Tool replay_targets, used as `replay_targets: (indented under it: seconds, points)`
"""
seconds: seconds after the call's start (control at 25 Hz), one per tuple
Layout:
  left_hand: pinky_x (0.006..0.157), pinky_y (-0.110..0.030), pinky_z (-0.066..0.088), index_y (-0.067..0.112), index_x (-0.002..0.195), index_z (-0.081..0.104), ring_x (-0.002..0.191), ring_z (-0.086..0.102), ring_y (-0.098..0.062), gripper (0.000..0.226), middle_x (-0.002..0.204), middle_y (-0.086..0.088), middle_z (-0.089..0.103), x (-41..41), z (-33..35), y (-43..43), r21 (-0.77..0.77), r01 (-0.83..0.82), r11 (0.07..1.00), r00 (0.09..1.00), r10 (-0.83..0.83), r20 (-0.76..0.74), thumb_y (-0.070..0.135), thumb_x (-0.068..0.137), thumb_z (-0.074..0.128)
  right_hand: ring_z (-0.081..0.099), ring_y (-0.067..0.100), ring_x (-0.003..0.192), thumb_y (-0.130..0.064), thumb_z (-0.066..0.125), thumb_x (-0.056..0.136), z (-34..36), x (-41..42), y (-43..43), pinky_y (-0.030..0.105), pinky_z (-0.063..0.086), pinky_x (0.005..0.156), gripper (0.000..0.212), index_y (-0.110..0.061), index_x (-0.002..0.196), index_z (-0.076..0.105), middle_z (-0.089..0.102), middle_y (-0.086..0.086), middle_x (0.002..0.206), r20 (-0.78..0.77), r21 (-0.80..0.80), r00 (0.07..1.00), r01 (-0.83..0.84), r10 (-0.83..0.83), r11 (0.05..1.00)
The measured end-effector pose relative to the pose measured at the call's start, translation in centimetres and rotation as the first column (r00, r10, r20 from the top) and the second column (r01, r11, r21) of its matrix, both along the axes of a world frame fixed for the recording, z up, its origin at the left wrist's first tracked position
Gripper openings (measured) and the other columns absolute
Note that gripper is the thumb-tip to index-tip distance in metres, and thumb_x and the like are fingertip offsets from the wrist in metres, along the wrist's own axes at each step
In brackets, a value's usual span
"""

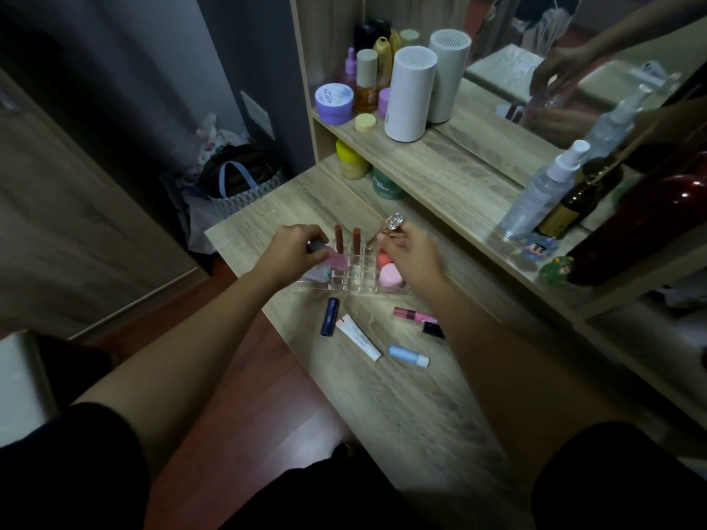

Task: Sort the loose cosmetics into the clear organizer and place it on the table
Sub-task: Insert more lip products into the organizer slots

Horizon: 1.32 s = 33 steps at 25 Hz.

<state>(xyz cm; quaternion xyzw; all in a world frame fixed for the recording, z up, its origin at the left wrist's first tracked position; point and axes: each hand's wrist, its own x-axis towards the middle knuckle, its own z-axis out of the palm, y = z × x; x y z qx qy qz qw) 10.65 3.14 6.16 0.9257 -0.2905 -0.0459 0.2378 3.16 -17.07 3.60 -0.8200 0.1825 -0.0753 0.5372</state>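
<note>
Left hand (290, 252) grips a pink tube (336, 260) over the clear organizer (354, 279); right hand (407, 254) holds, seemingly, a clear-capped gloss (394, 223)

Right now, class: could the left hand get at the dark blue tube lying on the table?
Probably not at once. The left hand is holding a pink item over the organizer. The dark blue tube lies uncovered just below, so the path looks free once it lets go.

One clear organizer (354, 279) holds two upright reddish tubes (338, 237) and two pink round items (390, 277). Five loose cosmetics lie on the surface (401, 407) nearer the person than both grips: dark blue stick (329, 316), white tube (359, 337), light blue stick (408, 356), pink gloss (415, 313), black-capped item (433, 329). Two white cylinders (410, 93) stand on the shelf.
</note>
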Motion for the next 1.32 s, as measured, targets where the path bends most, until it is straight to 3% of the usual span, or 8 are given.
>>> replay_targets:
  seconds: [0.2,0.32,0.52,0.6,0.72,0.84,1.04,1.32]
  points:
    - [0.076,-0.034,0.048,0.000,0.099,0.066,0.083,0.063,-0.029,0.023,0.092,-0.019,0.070,0.3,-1.1,-0.5,0.032,0.025,0.999,0.995,-0.028,0.095,0.018,0.083,0.068,0.048,-0.019,0.062,-0.020,0.066,0.087,-1.6,1.1,0.3,0.004,0.037,0.062,0.023,-0.017,0.109,0.065,0.062,-0.012,0.086,-0.063,-0.102,0.998,-0.022,0.016,0.995]
    - [0.079,-0.039,0.049,0.000,0.101,0.064,0.087,0.062,-0.032,0.024,0.095,-0.021,0.067,0.5,-1.6,-0.9,0.084,0.060,0.995,0.994,-0.067,0.088,0.016,0.084,0.066,0.057,-0.003,0.074,-0.016,0.066,0.086,-2.0,1.6,0.4,0.019,0.045,0.074,0.025,-0.015,0.111,0.064,0.071,0.000,0.100,-0.083,-0.125,0.996,-0.055,0.045,0.991]
    - [0.076,-0.035,0.049,0.006,0.105,0.066,0.083,0.061,-0.029,0.025,0.096,-0.019,0.063,0.4,-2.1,-1.3,0.070,0.058,0.996,0.998,-0.060,0.022,0.015,0.082,0.065,0.064,0.011,0.083,-0.018,0.065,0.086,-3.1,2.5,0.4,0.012,0.045,0.067,0.021,-0.011,0.106,0.065,0.071,0.006,0.102,-0.139,-0.199,0.987,-0.107,0.080,0.974]
    - [0.072,-0.032,0.051,0.007,0.104,0.063,0.076,0.063,-0.024,0.027,0.094,-0.016,0.066,0.4,-2.2,-1.7,-0.014,-0.020,1.000,0.999,0.019,-0.050,0.013,0.079,0.070,0.066,0.017,0.089,-0.019,0.065,0.087,-3.3,2.8,0.2,0.021,0.050,0.074,0.024,-0.010,0.108,0.065,0.070,0.008,0.104,-0.159,-0.203,0.983,-0.127,0.096,0.971]
    - [0.064,-0.026,0.050,0.005,0.094,0.060,0.070,0.062,-0.017,0.025,0.087,-0.012,0.069,0.4,-2.7,-2.2,-0.120,-0.182,0.976,0.972,0.161,-0.170,0.011,0.075,0.075,0.062,0.010,0.087,-0.015,0.067,0.085,-3.5,3.1,0.1,0.024,0.048,0.077,0.030,-0.015,0.115,0.059,0.070,0.004,0.107,-0.164,-0.109,0.983,-0.104,0.085,0.989]
    - [0.071,-0.033,0.056,0.004,0.089,0.061,0.076,0.067,-0.022,0.021,0.089,-0.013,0.071,0.3,-3.3,-2.6,-0.103,-0.173,0.979,0.973,0.154,-0.170,0.011,0.075,0.074,0.061,0.007,0.084,-0.014,0.068,0.084,-3.5,3.5,0.0,0.022,0.049,0.080,0.030,-0.015,0.113,0.061,0.071,0.005,0.105,-0.160,-0.138,0.984,-0.102,0.079,0.985]
    - [0.075,-0.042,0.057,0.003,0.093,0.062,0.079,0.068,-0.026,0.021,0.091,-0.016,0.071,0.4,-3.6,-2.8,-0.122,-0.142,0.982,0.982,0.124,-0.143,0.012,0.077,0.073,0.059,0.003,0.075,-0.013,0.070,0.082,-3.2,3.7,-0.1,0.007,0.044,0.067,0.030,-0.012,0.112,0.064,0.073,0.008,0.101,-0.110,-0.179,0.991,-0.100,0.081,0.979]
    - [0.073,-0.040,0.058,0.005,0.093,0.059,0.079,0.068,-0.026,0.022,0.092,-0.015,0.070,0.5,-3.6,-2.7,-0.111,-0.128,0.986,0.985,0.113,-0.128,0.015,0.078,0.072,0.064,0.008,0.083,-0.013,0.071,0.081,-2.7,3.3,-0.3,0.020,0.052,0.077,0.032,-0.015,0.112,0.064,0.072,0.005,0.102,-0.095,-0.169,0.991,-0.114,0.099,0.979]
